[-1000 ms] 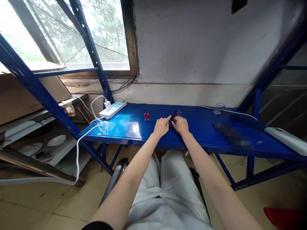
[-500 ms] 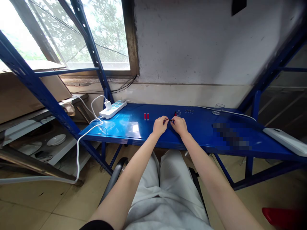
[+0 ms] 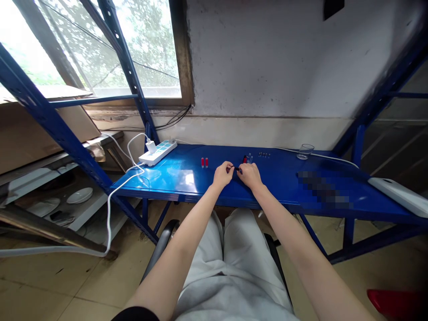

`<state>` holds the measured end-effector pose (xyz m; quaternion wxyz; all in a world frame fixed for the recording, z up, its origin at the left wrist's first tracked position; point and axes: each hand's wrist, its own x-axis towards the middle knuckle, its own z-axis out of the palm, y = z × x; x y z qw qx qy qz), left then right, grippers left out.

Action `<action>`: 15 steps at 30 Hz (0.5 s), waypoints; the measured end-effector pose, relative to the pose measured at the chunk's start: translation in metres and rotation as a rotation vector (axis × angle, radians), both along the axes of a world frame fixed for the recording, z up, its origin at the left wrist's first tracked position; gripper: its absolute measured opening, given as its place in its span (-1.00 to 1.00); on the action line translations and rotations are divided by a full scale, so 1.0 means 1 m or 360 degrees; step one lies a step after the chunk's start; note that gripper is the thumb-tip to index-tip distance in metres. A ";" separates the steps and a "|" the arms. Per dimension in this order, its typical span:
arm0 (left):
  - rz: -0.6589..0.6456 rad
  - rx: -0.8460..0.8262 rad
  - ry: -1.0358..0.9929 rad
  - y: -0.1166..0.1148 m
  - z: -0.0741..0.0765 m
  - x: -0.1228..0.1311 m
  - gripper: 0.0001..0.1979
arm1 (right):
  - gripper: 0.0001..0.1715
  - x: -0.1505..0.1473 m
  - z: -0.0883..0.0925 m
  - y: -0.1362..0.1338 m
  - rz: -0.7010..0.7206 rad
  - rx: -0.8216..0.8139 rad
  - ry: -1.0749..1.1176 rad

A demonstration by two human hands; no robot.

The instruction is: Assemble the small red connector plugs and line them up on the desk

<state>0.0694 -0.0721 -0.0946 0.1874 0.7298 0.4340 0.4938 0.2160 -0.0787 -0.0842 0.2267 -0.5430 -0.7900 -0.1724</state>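
Observation:
Over the blue table (image 3: 267, 187), my left hand (image 3: 223, 174) and my right hand (image 3: 249, 174) are close together. Both sets of fingers pinch a small dark slim piece (image 3: 237, 169) that spans the gap between them; its kind is too small to make out. Two small red-topped tubes (image 3: 204, 162) stand upright to the left of my hands. Just behind my right hand is a small cluster of red, black and clear pieces (image 3: 248, 158), partly hidden by the hand. Several tiny metallic parts (image 3: 264, 155) are lined up farther back on the right.
At the back left lies a white power strip (image 3: 158, 153) with a plug and cable. A clear glass (image 3: 305, 152) stands at the back right beside a white cable. A blurred dark patch (image 3: 323, 189) and a white flat object (image 3: 399, 196) are on the right.
Almost nothing differs. Both hands stay in place on the small dark piece, and the right hand's fingers have shifted very slightly.

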 end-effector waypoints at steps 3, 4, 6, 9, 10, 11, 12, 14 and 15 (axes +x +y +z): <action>-0.0027 -0.0021 -0.0022 0.002 -0.001 0.000 -0.89 | -0.80 0.000 -0.001 0.001 -0.0001 0.0002 -0.0022; -0.0036 -0.0025 -0.0025 0.002 -0.001 0.000 -0.89 | -0.80 0.001 -0.001 0.002 -0.0002 0.0005 -0.0024; -0.0047 -0.0029 -0.0022 0.002 -0.002 0.001 -0.88 | -0.80 0.001 -0.002 0.002 -0.0005 0.0010 -0.0024; -0.0048 -0.0042 0.0002 0.003 -0.002 0.001 -0.87 | -0.81 0.002 -0.003 0.003 -0.0008 0.0018 -0.0011; -0.0046 -0.0046 0.0016 0.003 -0.002 0.001 -0.87 | -0.81 0.002 -0.003 0.003 -0.0009 0.0021 -0.0005; -0.0044 -0.0048 0.0034 0.003 -0.001 0.001 -0.86 | -0.81 0.002 -0.004 0.003 -0.0008 0.0027 0.0002; -0.0041 -0.0045 0.0062 0.003 0.001 0.000 -0.86 | -0.81 0.002 -0.004 0.003 -0.0006 0.0033 0.0009; -0.0039 -0.0035 0.0161 0.005 0.008 -0.002 -0.86 | -0.80 0.002 -0.003 0.003 0.0000 0.0033 0.0024; -0.0040 -0.0029 0.0235 0.007 0.013 -0.003 -0.86 | -0.79 0.002 -0.003 0.002 0.0009 0.0026 0.0036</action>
